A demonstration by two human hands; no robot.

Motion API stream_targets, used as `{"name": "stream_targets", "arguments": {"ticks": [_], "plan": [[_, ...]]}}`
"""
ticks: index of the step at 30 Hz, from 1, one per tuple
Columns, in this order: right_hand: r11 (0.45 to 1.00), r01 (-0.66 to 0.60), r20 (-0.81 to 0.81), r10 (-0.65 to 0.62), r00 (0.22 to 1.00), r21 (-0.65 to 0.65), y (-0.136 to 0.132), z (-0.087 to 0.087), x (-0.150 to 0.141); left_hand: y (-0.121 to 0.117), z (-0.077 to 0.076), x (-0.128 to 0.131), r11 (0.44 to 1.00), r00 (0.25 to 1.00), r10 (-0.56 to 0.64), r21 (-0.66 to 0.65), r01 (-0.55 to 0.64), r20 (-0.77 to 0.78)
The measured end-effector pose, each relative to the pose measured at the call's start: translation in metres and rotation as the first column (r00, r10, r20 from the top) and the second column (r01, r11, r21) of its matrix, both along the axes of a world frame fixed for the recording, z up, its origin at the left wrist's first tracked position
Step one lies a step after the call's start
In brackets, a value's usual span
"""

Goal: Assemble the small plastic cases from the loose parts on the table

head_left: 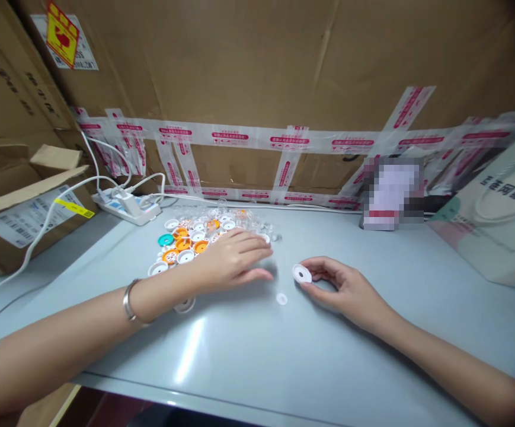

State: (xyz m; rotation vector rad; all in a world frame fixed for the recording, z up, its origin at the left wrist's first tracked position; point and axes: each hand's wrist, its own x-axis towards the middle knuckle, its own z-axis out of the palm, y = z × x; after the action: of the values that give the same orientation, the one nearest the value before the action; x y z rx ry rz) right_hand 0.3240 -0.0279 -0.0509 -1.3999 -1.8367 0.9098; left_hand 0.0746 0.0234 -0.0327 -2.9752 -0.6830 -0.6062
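Observation:
In my right hand (344, 289), a white round plastic piece (301, 274) with a dark hole at its middle is pinched between thumb and fingers, just above the table. My left hand (234, 261) reaches over the right side of a pile of small round parts, fingers stretched out and thumb apart, with nothing seen in it. The pile holds white cups (185, 257), orange cups (182, 244), a teal cup (165, 239) and clear plastic pieces (257, 222). A small white disc (281, 299) lies between my hands. My left hand and forearm hide part of the pile.
Behind the grey table (257, 367) stands a large taped cardboard box (257, 65). An open carton (30, 207) and a power strip (128, 204) with white cables are at left. A pixelated phone-like object (390, 193) and a printed bag (497, 219) stand at right.

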Motion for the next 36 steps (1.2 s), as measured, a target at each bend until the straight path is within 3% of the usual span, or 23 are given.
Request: {"name": "stream_targets", "arguments": {"ticks": [2,5,9,15,21,25,28,36], "plan": [[1.0,0.02,0.004,-0.02,1.0,0.003,0.002,0.0,0.0,-0.024,-0.004,0.004,0.988,0.988,0.119,-0.11,-0.108,0.102],[1.0,0.025,0.019,-0.025,1.0,0.015,0.004,-0.002,-0.002,-0.051,-0.012,0.014,0.917,0.968,0.224,-0.359,-0.171,0.111],[1.0,0.005,0.008,-0.005,1.0,0.031,0.005,-0.004,-0.007,-0.057,-0.018,0.03,0.862,0.961,0.249,-0.48,-0.164,0.118],[0.999,0.009,0.014,-0.01,1.0,0.039,0.005,-0.003,-0.009,-0.039,-0.022,0.039,0.86,0.946,0.279,-0.481,-0.171,0.163],[0.994,-0.004,0.082,-0.005,0.997,0.108,0.005,-0.001,-0.017,-0.039,-0.02,0.022,0.856,0.93,0.31,-0.484,-0.181,0.199],[0.986,-0.071,0.122,0.053,0.991,0.148,0.001,-0.001,-0.023,-0.044,-0.02,0.006,0.923,0.933,0.256,-0.35,-0.158,0.254],[0.983,-0.098,0.114,0.081,0.99,0.154,0.0,-0.001,-0.027,-0.041,-0.026,0.001,0.967,0.943,0.149,-0.242,-0.077,0.296],[0.977,-0.119,0.111,0.101,0.989,0.176,0.003,-0.002,-0.034,-0.038,-0.031,0.003,0.982,0.957,0.064,-0.188,-0.01,0.284]]}}
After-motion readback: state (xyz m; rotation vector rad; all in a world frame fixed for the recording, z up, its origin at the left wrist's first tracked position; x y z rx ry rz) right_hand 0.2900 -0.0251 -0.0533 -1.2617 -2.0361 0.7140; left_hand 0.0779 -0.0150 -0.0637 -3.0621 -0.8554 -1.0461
